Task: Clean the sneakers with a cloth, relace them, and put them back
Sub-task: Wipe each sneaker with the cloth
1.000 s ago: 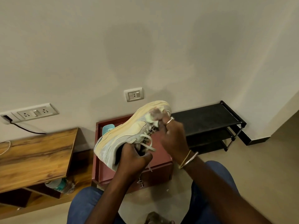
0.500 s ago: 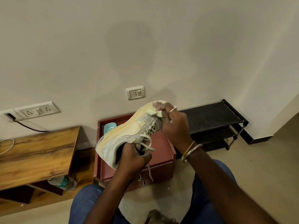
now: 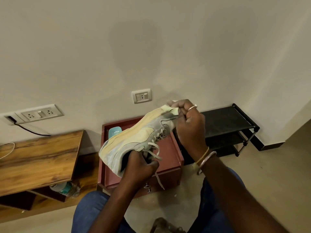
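Now, the wiping step looks to be in hand: the sneaker (image 3: 134,140) is held in the air above a red box (image 3: 170,153), yellowed sole turned toward 10 o'clock, toe up at 1 o'clock and heel down at 7; the left hand (image 3: 141,169) is clamped on the heel collar, fingers curled into the opening, and the right hand (image 3: 190,130) pinches a small cloth (image 3: 170,111) against the toe tip. To do it well, I judge, brace the heel firmly so the toe does not swing away under pressure; work the cloth in short strokes from the toe back along the sole edge, turning to a fresh fold as it greys (the patch beside the cloth looks dark); mind the laces (image 3: 155,151), which hang loose toward 5 o'clock and could snag. A black rack (image 3: 227,125) stands at 3 o'clock, likely where the sneaker goes back; a wooden counter (image 3: 42,157) lies at 9.
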